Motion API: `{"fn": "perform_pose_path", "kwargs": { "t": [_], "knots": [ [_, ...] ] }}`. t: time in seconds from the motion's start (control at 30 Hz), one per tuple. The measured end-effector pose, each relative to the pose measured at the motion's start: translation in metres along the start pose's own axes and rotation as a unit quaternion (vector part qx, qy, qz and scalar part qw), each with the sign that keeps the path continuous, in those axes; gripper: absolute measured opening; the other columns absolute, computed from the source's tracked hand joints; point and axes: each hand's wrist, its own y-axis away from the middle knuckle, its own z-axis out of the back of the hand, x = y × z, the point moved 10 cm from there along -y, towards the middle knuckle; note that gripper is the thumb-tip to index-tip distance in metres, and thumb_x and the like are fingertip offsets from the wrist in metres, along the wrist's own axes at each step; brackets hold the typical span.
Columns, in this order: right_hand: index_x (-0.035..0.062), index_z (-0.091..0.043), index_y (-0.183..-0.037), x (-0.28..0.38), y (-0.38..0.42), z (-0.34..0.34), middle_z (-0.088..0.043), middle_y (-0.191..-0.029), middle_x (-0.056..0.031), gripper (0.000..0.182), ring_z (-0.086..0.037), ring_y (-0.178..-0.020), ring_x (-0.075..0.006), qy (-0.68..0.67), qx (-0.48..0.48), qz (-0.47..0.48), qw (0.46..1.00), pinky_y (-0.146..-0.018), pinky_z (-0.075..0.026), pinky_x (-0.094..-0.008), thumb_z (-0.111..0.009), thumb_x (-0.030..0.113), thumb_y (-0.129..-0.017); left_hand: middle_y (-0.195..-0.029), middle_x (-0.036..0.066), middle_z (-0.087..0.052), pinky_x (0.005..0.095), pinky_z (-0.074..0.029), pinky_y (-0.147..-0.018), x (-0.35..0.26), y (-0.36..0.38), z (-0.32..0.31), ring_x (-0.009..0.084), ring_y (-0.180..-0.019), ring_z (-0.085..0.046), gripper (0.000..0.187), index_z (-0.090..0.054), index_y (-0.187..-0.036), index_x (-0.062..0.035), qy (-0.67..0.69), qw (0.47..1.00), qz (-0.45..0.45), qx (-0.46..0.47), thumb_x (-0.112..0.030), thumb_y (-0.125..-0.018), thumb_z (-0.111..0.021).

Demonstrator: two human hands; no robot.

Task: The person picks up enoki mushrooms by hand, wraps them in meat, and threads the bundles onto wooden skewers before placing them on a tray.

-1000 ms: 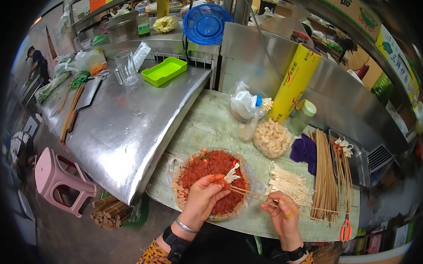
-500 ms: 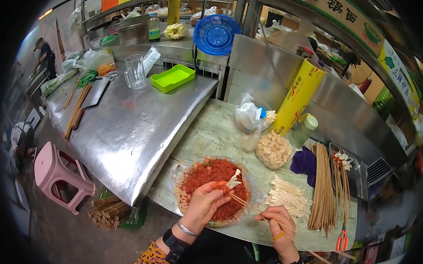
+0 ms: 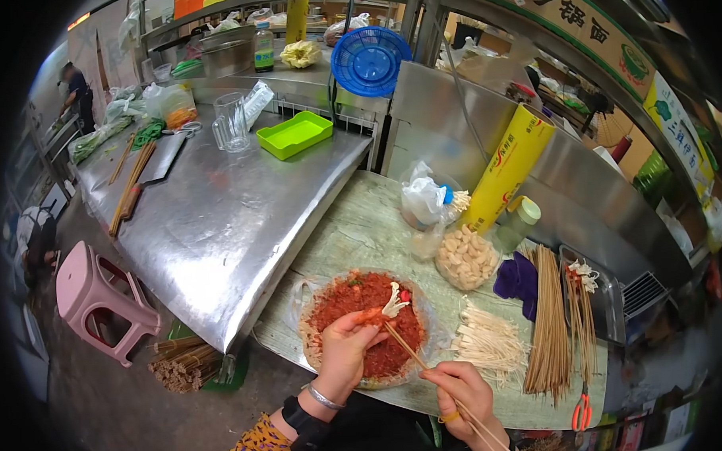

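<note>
My left hand (image 3: 351, 345) is closed on a piece of red-coated meat wrapped round white enoki mushrooms (image 3: 395, 302), above a bowl of red seasoned meat (image 3: 340, 296). Thin wooden skewers (image 3: 407, 347) lie in my right hand (image 3: 460, 393), which is closed around them; their tips touch the wrapped piece near my left fingertips. Loose enoki mushrooms (image 3: 491, 342) lie on the table right of the bowl. Farther right are a pile of bare skewers (image 3: 549, 322) and some filled skewers (image 3: 581, 280).
Garlic cloves (image 3: 465, 258), a yellow film roll (image 3: 508, 169), a purple cloth (image 3: 516, 284) and orange-handled scissors (image 3: 581, 413) surround the work area. On the steel table (image 3: 218, 230) stand a green tray (image 3: 295, 135) and a glass mug (image 3: 230, 123). A person (image 3: 78, 96) stands far left.
My right hand has moved left and closer to my left hand, bringing the skewers up to the wrapped piece. The left hand has barely moved.
</note>
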Motion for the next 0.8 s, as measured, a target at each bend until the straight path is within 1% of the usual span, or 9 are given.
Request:
{"fn": "perform_pose_path", "kwargs": {
  "t": [0.03,0.1,0.2,0.33,0.4,0.53,0.6,0.73,0.8],
  "knots": [
    [-0.0007,-0.064,-0.102,0.002,-0.002,0.001,-0.058,-0.094,-0.0133,0.021,-0.06,-0.077,-0.0237,0.001,0.0,-0.001,1.0,-0.067,-0.05,-0.0299,-0.056,0.002,-0.083,-0.103,0.013,-0.062,0.0343,-0.054,-0.082,0.003,0.0,0.0,0.0287,-0.096,-0.063,0.021,-0.057,-0.106,0.005,0.0,1.0,0.002,0.0,0.005,-0.085,-0.051],
    [-0.0006,-0.064,-0.103,0.008,-0.004,0.001,-0.057,-0.093,-0.0134,0.022,-0.06,-0.074,-0.0238,0.008,0.005,0.007,1.0,-0.064,-0.05,-0.0297,-0.056,0.001,-0.082,-0.101,0.014,-0.063,0.0333,-0.055,-0.081,0.0,0.0,0.004,0.0283,-0.094,-0.064,0.021,-0.057,-0.106,0.0063,-0.032,0.999,-0.037,-0.007,0.006,-0.085,-0.051],
    [-0.0008,-0.063,-0.104,0.011,-0.006,0.0,-0.057,-0.093,-0.0132,0.024,-0.06,-0.073,-0.0231,0.018,0.002,0.017,1.0,-0.061,-0.049,-0.0292,-0.056,0.001,-0.082,-0.101,0.015,-0.063,0.0325,-0.055,-0.079,-0.001,0.001,0.005,0.0282,-0.093,-0.065,0.021,-0.057,-0.106,0.0067,-0.038,0.998,-0.054,-0.014,0.006,-0.085,-0.051],
    [-0.0007,-0.062,-0.105,0.011,-0.005,-0.002,-0.056,-0.093,-0.0129,0.025,-0.06,-0.072,-0.0228,0.01,0.0,0.002,1.0,-0.061,-0.05,-0.0291,-0.055,-0.001,-0.081,-0.101,0.015,-0.063,0.0324,-0.055,-0.079,-0.004,0.003,0.0,0.028,-0.092,-0.065,0.021,-0.057,-0.106,0.0072,-0.029,0.998,-0.051,-0.003,0.006,-0.086,-0.051],
    [-0.0006,-0.062,-0.106,0.013,-0.006,-0.001,-0.055,-0.094,-0.0125,0.026,-0.059,-0.071,-0.0219,0.013,-0.001,0.016,1.0,-0.06,-0.049,-0.0294,-0.055,-0.001,-0.081,-0.101,0.015,-0.063,0.0323,-0.055,-0.079,-0.002,0.002,0.003,0.0275,-0.092,-0.065,0.02,-0.058,-0.105,0.0073,-0.053,0.996,-0.068,-0.008,0.006,-0.086,-0.051],
    [-0.0005,-0.062,-0.106,0.012,-0.004,0.0,-0.055,-0.094,-0.0122,0.026,-0.059,-0.07,-0.0208,0.019,-0.006,0.012,1.0,-0.059,-0.049,-0.0289,-0.055,-0.001,-0.081,-0.1,0.014,-0.064,0.0318,-0.055,-0.079,-0.004,0.005,0.0,0.0265,-0.092,-0.065,0.02,-0.058,-0.105,0.0071,-0.065,0.995,-0.08,-0.004,0.006,-0.086,-0.051],
    [-0.0004,-0.061,-0.106,0.009,-0.004,-0.006,-0.054,-0.094,-0.0119,0.026,-0.058,-0.069,-0.0201,0.002,0.009,-0.014,1.0,-0.059,-0.048,-0.0284,-0.055,-0.001,-0.081,-0.101,0.015,-0.064,0.0314,-0.054,-0.079,-0.004,0.007,-0.003,0.0253,-0.092,-0.065,0.02,-0.058,-0.105,0.0072,-0.117,0.988,-0.098,0.018,0.005,-0.086,-0.052],
    [-0.0002,-0.061,-0.107,0.004,-0.002,-0.008,-0.054,-0.095,-0.0117,0.027,-0.058,-0.069,-0.0201,0.008,-0.007,-0.008,1.0,-0.06,-0.048,-0.0284,-0.055,-0.001,-0.081,-0.102,0.015,-0.063,0.031,-0.054,-0.079,-0.005,0.006,-0.004,0.0236,-0.092,-0.065,0.02,-0.058,-0.105,0.0075,-0.106,0.99,-0.092,0.015,0.005,-0.086,-0.052],
    [0.0001,-0.061,-0.107,0.004,-0.003,-0.009,-0.054,-0.095,-0.0122,0.026,-0.058,-0.072,-0.021,-0.003,-0.021,0.006,1.0,-0.062,-0.049,-0.0295,-0.055,0.001,-0.082,-0.102,0.014,-0.063,0.0305,-0.054,-0.079,-0.006,0.005,-0.006,0.0223,-0.092,-0.064,0.02,-0.058,-0.105,0.0072,-0.106,0.992,-0.073,0.011,0.005,-0.086,-0.052]
  ]
}}
